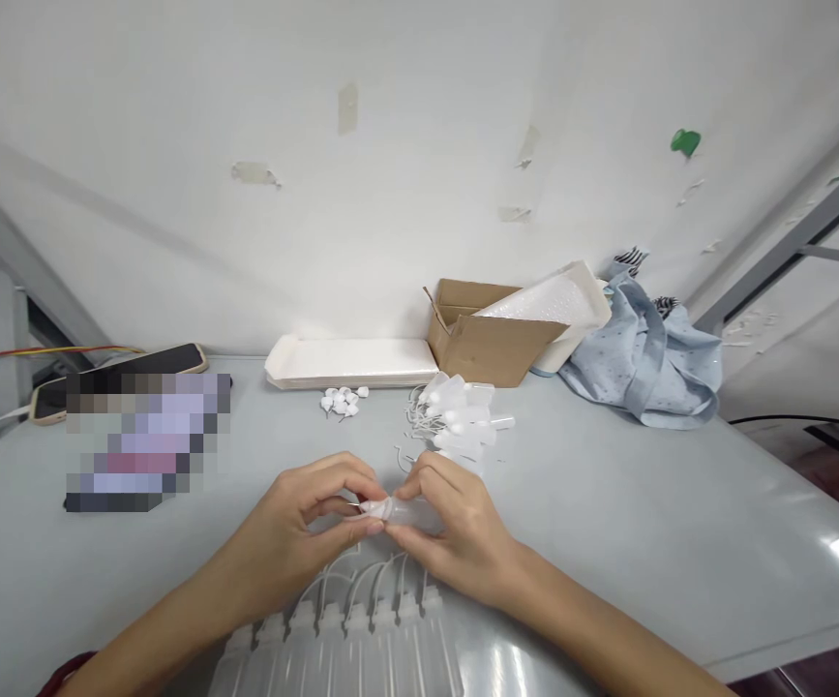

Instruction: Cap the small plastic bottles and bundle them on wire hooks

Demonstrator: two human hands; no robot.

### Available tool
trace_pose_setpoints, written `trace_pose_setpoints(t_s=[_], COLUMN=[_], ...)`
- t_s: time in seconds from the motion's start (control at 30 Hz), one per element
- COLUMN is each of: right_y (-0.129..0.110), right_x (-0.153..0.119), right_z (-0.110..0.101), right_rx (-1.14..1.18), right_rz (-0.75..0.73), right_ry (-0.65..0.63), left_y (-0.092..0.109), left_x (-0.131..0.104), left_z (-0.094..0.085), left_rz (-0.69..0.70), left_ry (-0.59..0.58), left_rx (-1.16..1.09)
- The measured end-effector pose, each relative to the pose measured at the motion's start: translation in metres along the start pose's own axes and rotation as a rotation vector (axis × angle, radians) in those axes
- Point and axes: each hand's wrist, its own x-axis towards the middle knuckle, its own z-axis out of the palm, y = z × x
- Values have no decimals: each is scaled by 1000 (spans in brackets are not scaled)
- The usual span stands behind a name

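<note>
Above the grey table's front middle, my left hand [328, 505] pinches a small white pointed cap [374, 508] between thumb and fingers. My right hand [459, 528] is closed around a small translucent plastic bottle [417, 515], its neck end meeting the cap. How far the cap sits on the neck cannot be made out. Just below my hands lies a row of several long clear bottles [346, 658] with thin curved tethers at their tops. Beyond my right hand is a heap of small translucent bottles [468, 416] with white tips and thin strings. Several loose white caps [343, 400] lie to its left.
Along the wall stand a white foam-wrapped packet [361, 360] and an open cardboard box [506, 348] holding another packet. A light blue cloth bag [651, 368] lies at the back right. At left are a phone [187, 358] with a cable and a blurred-out object [150, 440].
</note>
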Motion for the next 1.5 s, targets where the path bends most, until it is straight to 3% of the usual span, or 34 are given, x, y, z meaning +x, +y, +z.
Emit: trace_pose_setpoints(t_s=[0.23,0.47,0.7,0.8,1.03,1.2,1.33,1.5], right_y=[-2,-1,-1,-1,-4,0,4,2], right_x=[0,0,0,0,7,9,4,1], right_z=[-1,-1,-2,-3,-9,-15,-12,-8], right_rx=[-19,-11,-38,3,155,52,-79,-93], right_rz=[-3,2,-63,-46,144,88,16,-18], right_ry=[3,-2,6,0,-54,-157,-150,-170], left_y=[6,5,9,6,1,8,8,5], left_x=[-2,-1,0,0,-4,-3,0,1], left_z=[2,0,2,2,4,3,-1,-3], left_rz=[-226,-10,-165,-73,137,-16,-182,-222], left_ry=[15,11,-39,-22,46,57,-4,-106], left_rx=[101,149,213,218,271,110,-17,-8])
